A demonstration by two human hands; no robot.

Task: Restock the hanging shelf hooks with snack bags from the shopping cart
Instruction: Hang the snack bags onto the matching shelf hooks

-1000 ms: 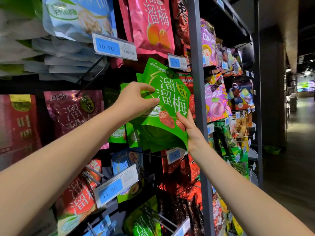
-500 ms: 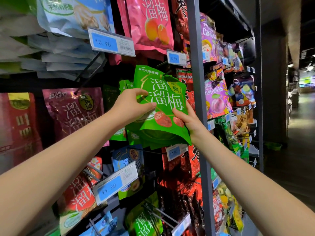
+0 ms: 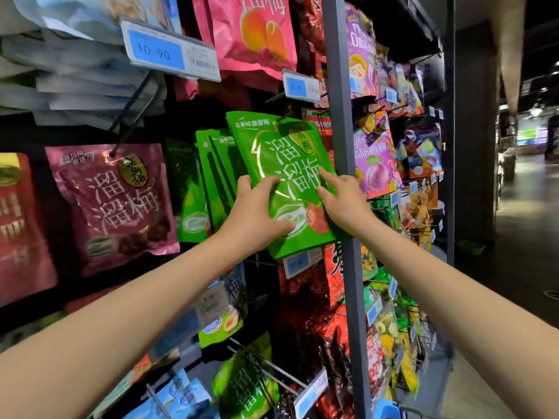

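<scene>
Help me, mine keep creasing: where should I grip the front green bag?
Grip the front green bag at its lower side edges, coming from the front. It faces out with its top at the hook, so the left hand and right hand flank its lower half.
</scene>
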